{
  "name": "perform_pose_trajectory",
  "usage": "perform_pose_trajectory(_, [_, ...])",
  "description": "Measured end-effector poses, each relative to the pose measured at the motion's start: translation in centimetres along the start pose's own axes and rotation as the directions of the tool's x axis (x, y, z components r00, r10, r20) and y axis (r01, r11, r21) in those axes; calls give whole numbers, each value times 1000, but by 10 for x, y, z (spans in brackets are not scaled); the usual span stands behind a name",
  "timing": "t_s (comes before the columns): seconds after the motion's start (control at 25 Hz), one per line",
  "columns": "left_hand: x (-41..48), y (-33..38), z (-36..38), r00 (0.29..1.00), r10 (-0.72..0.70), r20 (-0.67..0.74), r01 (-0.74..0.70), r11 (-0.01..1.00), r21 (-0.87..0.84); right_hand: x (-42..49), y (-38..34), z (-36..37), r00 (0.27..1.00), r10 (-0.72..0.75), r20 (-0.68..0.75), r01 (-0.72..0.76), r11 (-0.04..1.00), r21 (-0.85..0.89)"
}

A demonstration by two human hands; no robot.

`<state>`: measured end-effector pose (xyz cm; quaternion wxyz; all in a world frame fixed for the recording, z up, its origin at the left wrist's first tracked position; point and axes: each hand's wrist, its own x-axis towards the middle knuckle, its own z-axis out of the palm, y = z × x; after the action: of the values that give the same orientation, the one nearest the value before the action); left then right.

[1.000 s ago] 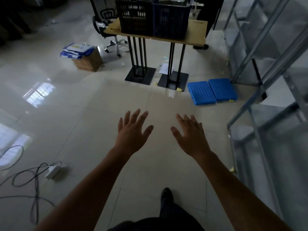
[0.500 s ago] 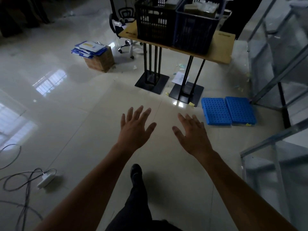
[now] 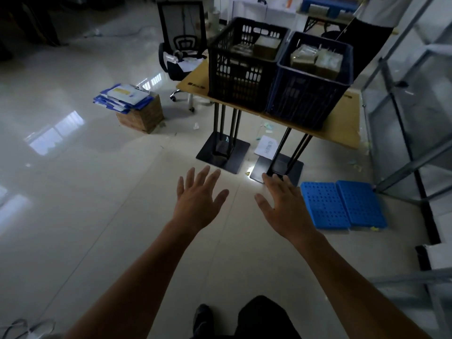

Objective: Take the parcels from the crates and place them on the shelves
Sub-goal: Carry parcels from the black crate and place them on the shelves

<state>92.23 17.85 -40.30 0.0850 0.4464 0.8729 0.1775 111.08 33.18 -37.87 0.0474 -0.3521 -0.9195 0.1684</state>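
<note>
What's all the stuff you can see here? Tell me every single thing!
black crate: 1, black, left on the table
blue crate: 1, dark blue, right on the table
parcels: several, brown and clear-wrapped, inside both crates
table: 1, tan top with black legs, ahead
office chair: 1, black, behind the table
cardboard box: 1, brown, floor on the left
envelopes: a stack, blue and white, on the cardboard box
paper sheet: 1, white, floor under the table
perforated panels: 2, bright blue, floor on the right
shelves: 1 rack, grey metal, right edge
shoe: 1, black, bottom edge
left grip: 1, open, empty, over the floor
right grip: 1, open, empty, over the floor
</note>
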Motion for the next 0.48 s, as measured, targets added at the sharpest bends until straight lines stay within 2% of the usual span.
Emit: perform_pose_trajectory(0.48, [303, 23, -29, 992, 89, -94, -85, 995, 48, 293, 64, -50, 995, -19, -102, 25, 998, 55])
